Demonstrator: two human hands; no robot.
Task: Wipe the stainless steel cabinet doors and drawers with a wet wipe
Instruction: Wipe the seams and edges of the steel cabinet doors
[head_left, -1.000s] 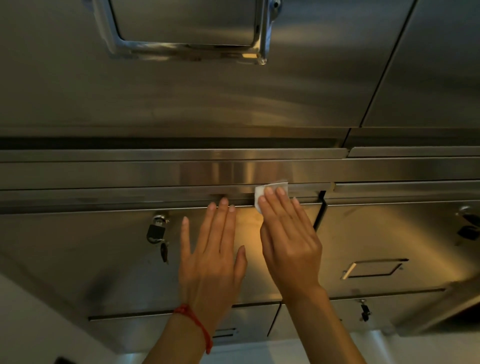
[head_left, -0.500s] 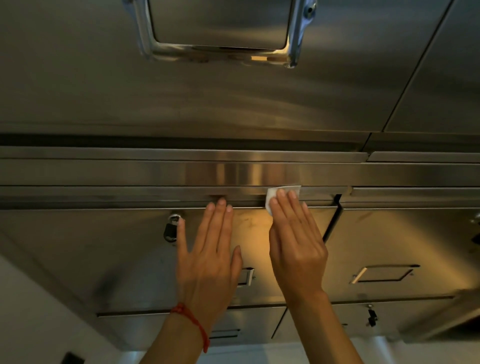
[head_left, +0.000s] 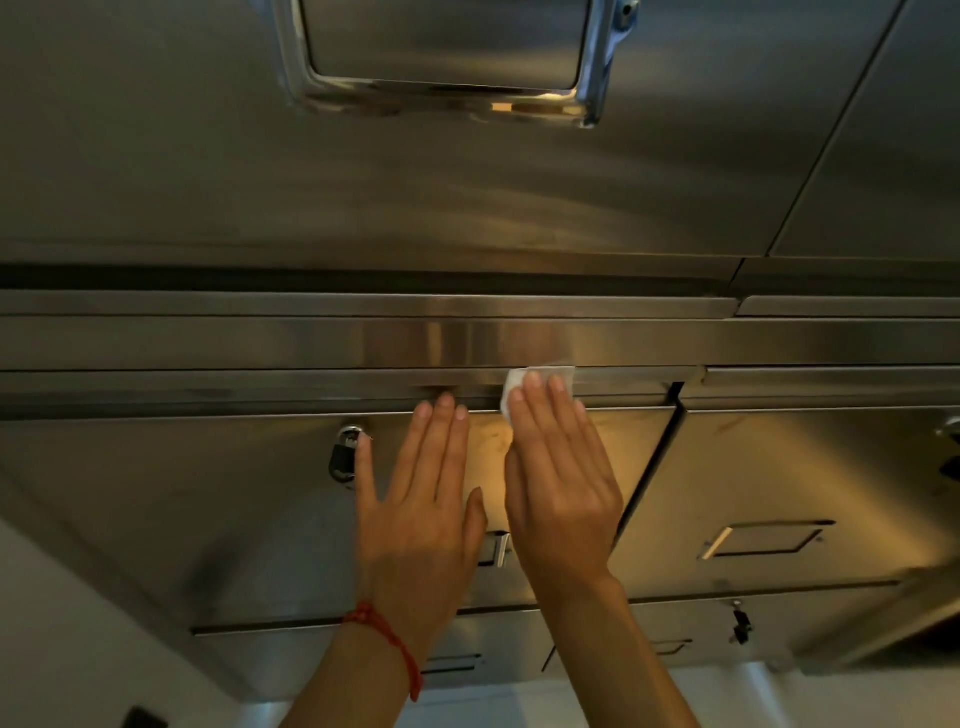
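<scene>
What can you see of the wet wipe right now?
The wet wipe is a small white sheet, thin and soft-looking, mostly hidden under the right hand. Only its top edge and left corner show past the fingertips. The straight fingers press it flat against the horizontal steel strip at the top of the left drawer front, left of the dark gap between drawers. The left hand lies flat beside it and does not touch it.

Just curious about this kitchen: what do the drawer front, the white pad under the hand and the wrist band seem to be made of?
Drawer front: brushed stainless steel by its look, grey, with streaky soft reflections.
Wipe: thin white matte sheet, probably nonwoven cloth or paper, pressed flat under the right hand.
Wrist band: red thread or cord, seemingly braided.
</scene>
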